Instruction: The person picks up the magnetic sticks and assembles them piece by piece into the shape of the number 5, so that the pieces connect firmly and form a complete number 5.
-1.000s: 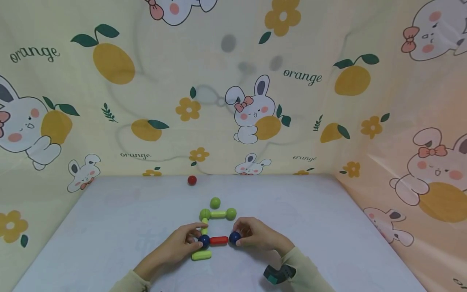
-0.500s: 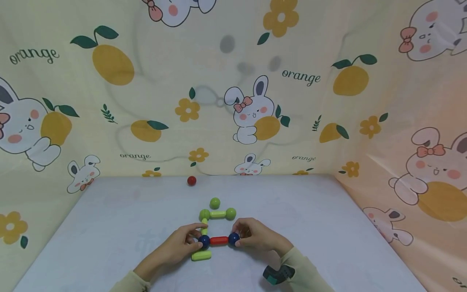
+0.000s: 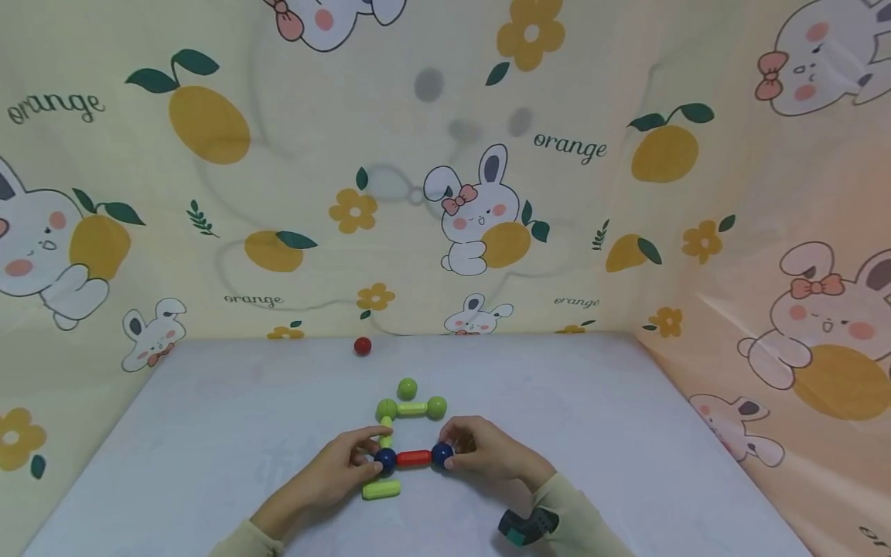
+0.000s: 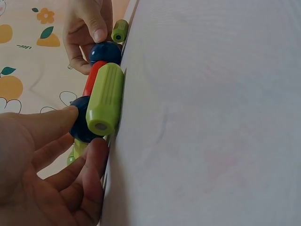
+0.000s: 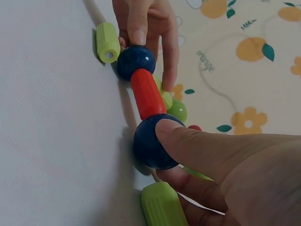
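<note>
My left hand (image 3: 336,468) pinches a dark blue ball (image 3: 386,461) at the left end of a red magnetic rod (image 3: 414,459). With thumb and fingers my right hand (image 3: 493,449) grips a second blue ball (image 3: 442,455), which meets the rod's right end. From the left blue ball a light green rod (image 3: 386,433) runs back to a green ball (image 3: 386,409). Another green rod (image 3: 412,408) links that one to a further green ball (image 3: 436,408). In the right wrist view, a green rod (image 5: 162,205) lies below the right hand, which hides it from the head view.
A loose green rod (image 3: 381,490) lies in front of the left blue ball. Behind the joined pieces sits a single green ball (image 3: 407,388). A red ball (image 3: 362,346) rests by the table's back edge, before a printed curtain (image 3: 418,255).
The right hand has brought its blue ball left against the red rod, closing the small gap between them. The left hand keeps its hold. The head view has shifted slightly.
</note>
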`<act>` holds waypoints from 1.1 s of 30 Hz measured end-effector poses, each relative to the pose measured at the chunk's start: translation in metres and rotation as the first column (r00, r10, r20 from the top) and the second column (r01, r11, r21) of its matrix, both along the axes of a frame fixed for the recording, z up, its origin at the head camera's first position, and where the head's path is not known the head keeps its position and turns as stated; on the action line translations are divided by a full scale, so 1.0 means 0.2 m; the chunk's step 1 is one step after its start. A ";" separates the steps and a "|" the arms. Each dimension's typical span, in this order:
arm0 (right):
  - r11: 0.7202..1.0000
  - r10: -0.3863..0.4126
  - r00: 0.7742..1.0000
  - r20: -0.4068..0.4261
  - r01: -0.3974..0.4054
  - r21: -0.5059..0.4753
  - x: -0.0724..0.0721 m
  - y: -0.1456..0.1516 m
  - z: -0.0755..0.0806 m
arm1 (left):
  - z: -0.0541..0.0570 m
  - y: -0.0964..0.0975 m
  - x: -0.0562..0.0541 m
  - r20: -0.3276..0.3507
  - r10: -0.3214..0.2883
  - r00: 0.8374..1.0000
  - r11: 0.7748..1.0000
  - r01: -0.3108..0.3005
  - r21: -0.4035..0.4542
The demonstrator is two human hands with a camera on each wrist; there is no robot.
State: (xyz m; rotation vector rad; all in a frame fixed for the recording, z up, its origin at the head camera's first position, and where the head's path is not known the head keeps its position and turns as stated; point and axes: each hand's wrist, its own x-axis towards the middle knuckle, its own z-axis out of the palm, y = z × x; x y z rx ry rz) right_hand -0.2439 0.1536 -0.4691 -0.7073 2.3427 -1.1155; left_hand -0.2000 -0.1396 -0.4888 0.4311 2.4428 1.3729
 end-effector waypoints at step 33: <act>0.999 0.020 1.000 -0.004 -0.019 0.029 -0.05 0.15 0.05 | 0.01 -0.01 0.00 -0.005 0.009 1.000 1.000 -0.009 0.001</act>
